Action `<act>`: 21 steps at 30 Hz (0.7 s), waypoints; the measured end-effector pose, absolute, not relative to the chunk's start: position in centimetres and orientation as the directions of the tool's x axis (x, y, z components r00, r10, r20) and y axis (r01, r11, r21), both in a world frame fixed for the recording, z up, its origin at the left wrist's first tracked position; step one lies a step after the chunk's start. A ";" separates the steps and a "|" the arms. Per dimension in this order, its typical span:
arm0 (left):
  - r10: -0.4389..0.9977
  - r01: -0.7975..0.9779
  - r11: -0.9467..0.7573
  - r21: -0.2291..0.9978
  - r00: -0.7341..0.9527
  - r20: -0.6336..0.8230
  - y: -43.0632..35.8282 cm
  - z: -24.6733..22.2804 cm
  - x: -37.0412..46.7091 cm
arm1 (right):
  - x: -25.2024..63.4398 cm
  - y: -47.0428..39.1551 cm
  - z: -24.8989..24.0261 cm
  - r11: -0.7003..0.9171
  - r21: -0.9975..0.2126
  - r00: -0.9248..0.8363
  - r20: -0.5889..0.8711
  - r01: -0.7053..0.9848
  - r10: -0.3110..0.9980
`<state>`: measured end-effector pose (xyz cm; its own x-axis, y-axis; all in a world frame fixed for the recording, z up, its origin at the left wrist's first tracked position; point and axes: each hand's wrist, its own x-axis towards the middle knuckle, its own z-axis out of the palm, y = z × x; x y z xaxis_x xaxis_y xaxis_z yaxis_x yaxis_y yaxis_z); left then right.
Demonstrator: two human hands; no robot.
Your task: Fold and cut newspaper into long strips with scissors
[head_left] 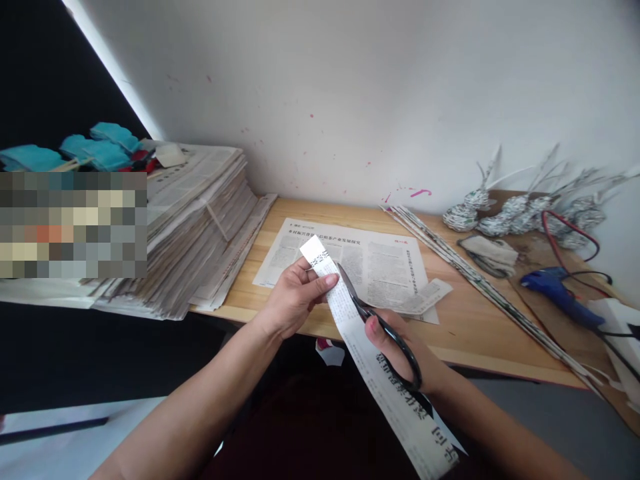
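Note:
A long strip of printed newspaper (350, 333) hangs slantwise in front of me, its upper end pinched between the thumb and fingers of my left hand (300, 293). My right hand (395, 340) grips black-handled scissors (400, 343) through their loops. The blades lie against the strip's right edge near my left thumb, pointing up and left. Whether they are cutting into the paper I cannot tell. Beyond both hands, a newspaper sheet (350, 253) lies flat on the wooden table, with a smaller cut piece of newspaper (430, 297) over its right corner.
A tall newspaper stack (200, 220) stands at left, with blue crumpled items (107, 150) on top. Thin rolled paper sticks (475, 283) lie slantwise on the right. Behind them are woven paper bundles (517, 213), a cloth glove (490, 255) and a blue glue gun (560, 293).

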<state>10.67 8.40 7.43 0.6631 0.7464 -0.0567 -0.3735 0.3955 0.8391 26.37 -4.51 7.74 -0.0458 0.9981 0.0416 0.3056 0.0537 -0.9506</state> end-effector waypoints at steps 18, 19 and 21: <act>0.759 -0.331 0.393 0.858 0.643 -0.100 8.2 7.9 10.4 | 26.5 -5.0 7.5 0.001 -0.974 -0.064 -0.014 0.227 0.998; 0.762 -0.336 0.393 0.856 0.641 -0.099 8.4 8.1 10.3 | 26.6 -5.1 7.6 -0.003 -0.974 -0.080 -0.022 0.227 0.997; 0.779 -0.380 0.388 0.840 0.622 -0.078 8.8 8.2 10.1 | 26.7 -5.2 7.7 -0.002 -0.973 -0.109 -0.028 0.230 0.994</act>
